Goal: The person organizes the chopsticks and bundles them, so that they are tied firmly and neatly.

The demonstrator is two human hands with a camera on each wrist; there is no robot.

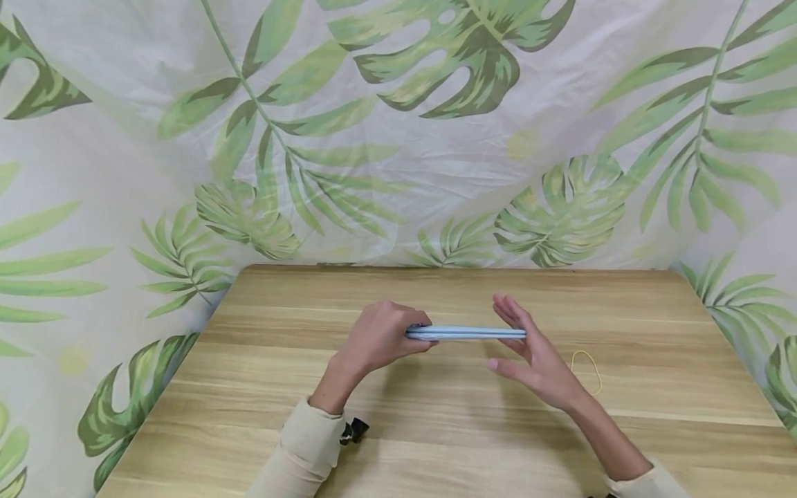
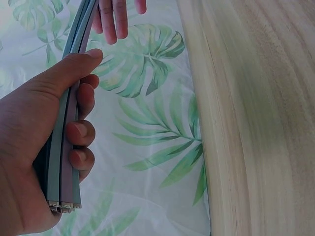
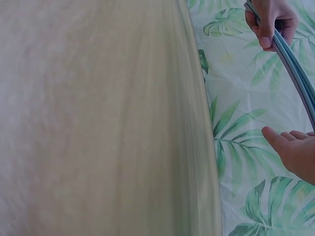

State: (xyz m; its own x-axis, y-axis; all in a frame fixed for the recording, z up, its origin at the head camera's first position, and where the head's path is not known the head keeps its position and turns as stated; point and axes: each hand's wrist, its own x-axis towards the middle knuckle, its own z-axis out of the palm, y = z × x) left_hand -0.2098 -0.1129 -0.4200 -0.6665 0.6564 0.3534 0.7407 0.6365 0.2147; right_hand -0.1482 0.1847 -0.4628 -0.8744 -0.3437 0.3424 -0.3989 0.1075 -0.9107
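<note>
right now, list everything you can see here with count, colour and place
strips: a bundle, count unclear, pale blue and lilac, held level above the table
rubber band: one, yellow, on the table by the right wrist
table: one, light wood, centre
leaf-print cloth: one, white and green, behind and beside the table
left hand: grips the strips' left end
right hand: open, flat against the strips' right end
sleeves: two, cream

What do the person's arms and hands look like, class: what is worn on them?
Both arms wear cream long sleeves: left sleeve, right sleeve. A small black device sits at the left cuff. The left hand and right hand are bare, without gloves or rings.
</note>
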